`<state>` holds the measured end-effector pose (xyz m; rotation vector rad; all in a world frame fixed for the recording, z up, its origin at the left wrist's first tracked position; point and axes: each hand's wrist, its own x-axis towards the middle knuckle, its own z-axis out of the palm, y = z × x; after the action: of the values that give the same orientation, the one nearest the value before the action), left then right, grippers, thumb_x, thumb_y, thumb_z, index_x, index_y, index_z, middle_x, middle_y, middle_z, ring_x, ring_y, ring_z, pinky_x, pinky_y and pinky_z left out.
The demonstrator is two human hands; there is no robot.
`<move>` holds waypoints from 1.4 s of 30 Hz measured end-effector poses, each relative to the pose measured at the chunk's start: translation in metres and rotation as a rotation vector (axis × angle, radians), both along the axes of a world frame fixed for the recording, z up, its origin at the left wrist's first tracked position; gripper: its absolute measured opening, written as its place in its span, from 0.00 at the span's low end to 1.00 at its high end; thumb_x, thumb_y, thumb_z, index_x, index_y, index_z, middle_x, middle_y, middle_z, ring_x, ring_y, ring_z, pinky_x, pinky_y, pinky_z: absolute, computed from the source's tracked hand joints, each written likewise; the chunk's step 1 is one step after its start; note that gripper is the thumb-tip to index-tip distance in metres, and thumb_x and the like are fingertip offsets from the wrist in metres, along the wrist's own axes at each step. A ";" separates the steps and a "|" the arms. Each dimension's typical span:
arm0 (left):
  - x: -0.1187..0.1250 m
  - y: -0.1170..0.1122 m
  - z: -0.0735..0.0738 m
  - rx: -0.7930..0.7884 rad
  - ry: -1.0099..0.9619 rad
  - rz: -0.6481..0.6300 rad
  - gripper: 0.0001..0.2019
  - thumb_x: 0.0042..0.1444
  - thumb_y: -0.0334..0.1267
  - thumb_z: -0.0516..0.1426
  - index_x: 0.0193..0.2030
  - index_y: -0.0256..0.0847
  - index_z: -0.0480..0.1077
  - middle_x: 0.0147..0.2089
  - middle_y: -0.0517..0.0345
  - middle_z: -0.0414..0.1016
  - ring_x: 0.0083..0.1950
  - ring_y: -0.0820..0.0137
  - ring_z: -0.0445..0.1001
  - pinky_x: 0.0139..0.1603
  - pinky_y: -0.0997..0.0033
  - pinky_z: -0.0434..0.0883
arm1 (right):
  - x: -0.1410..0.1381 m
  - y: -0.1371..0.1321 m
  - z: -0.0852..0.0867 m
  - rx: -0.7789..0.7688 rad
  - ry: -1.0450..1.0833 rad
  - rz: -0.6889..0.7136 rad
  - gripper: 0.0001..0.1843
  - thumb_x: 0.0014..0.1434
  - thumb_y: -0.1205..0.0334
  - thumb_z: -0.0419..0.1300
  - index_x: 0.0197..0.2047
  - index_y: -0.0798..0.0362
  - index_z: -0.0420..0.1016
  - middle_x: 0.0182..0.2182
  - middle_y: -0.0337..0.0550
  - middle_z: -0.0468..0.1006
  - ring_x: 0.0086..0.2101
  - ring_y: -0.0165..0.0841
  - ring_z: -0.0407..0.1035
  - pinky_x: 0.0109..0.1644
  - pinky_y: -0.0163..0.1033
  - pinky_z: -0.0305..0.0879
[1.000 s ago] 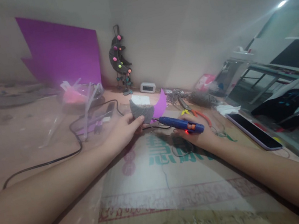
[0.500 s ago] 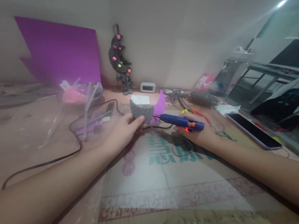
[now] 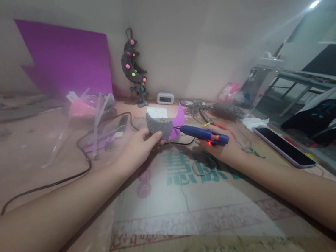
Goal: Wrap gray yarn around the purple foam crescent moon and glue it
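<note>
Between the thumb and fingers of my left hand (image 3: pixel 147 141) is a crescent cutout (image 3: pixel 159 126), its left part wrapped in dark grey yarn and its right part bare purple (image 3: pixel 179 120). My right hand (image 3: pixel 217 143) is wrapped round a blue glue gun (image 3: pixel 200 133) with a glowing red light. The gun's nozzle points left, at the border where the grey yarn meets the purple; whether it touches cannot be told. A black cord (image 3: pixel 177 142) passes behind the hands. Below them lies a printed cardboard sheet (image 3: pixel 157 214).
A finished-looking grey moon hanging (image 3: pixel 132 63) with coloured balls leans on the wall beside purple sheets (image 3: pixel 72 56). Behind the hands stands a small white clock (image 3: pixel 165 98). Red-handled pliers (image 3: pixel 223 129), a grey yarn roll (image 3: pixel 226 109) and a phone (image 3: pixel 282 146) lie right; clear glue sticks (image 3: pixel 98 122) lie left.
The glue gun's nozzle has shifted very slightly up and right along the cutout. My left hand keeps its hold, and the view has moved a little.
</note>
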<state>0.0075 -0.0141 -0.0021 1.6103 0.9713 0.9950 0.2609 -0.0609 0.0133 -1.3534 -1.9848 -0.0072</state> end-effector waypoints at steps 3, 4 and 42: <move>0.000 -0.001 0.001 0.007 0.003 -0.001 0.14 0.59 0.47 0.55 0.34 0.37 0.69 0.31 0.57 0.74 0.31 0.70 0.71 0.34 0.71 0.63 | 0.001 0.001 -0.001 0.005 0.008 -0.011 0.11 0.54 0.52 0.63 0.34 0.50 0.73 0.25 0.38 0.74 0.26 0.33 0.67 0.30 0.38 0.62; 0.000 -0.001 0.001 0.013 0.006 -0.002 0.14 0.59 0.47 0.55 0.33 0.37 0.69 0.31 0.57 0.74 0.31 0.70 0.71 0.34 0.71 0.63 | 0.001 0.001 -0.001 0.003 0.012 -0.013 0.11 0.54 0.51 0.63 0.35 0.50 0.73 0.25 0.38 0.74 0.26 0.33 0.67 0.30 0.38 0.62; 0.002 0.000 0.003 -0.050 -0.060 -0.016 0.11 0.57 0.43 0.55 0.32 0.37 0.69 0.29 0.58 0.73 0.27 0.72 0.67 0.31 0.72 0.63 | -0.001 -0.005 0.005 0.001 0.109 0.053 0.08 0.56 0.55 0.61 0.35 0.50 0.73 0.29 0.41 0.77 0.29 0.35 0.70 0.36 0.41 0.66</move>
<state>0.0097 -0.0142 0.0011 1.5360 0.9338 0.9951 0.2602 -0.0657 0.0182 -1.2734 -1.9286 0.0886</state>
